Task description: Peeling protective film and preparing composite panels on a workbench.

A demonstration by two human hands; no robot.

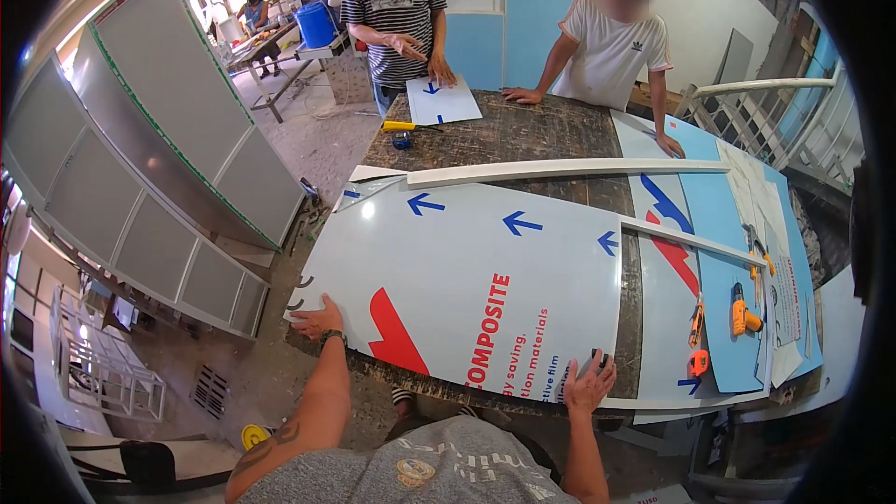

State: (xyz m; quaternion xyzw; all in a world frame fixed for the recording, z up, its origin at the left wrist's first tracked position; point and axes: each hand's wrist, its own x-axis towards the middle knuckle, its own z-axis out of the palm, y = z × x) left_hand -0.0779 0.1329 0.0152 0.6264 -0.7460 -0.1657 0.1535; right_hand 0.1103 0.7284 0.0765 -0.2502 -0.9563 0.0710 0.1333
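White panel (462,261) — under left hand (319,319) at corner, right hand (588,386) at edge.

Panel (448,252) lies on table (551,135) before me, my left hand (318,317) at its near-left corner, right hand (589,386) near-right; drill (741,312) further right, two people (396,19) behind.

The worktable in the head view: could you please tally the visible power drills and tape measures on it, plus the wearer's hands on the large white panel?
Power drills: 1, the orange drill
Tape measures: 2, the blue-and-black tape measure and the orange tape measure
Wearer's hands on the large white panel: 2, left hand and right hand
Total: 5
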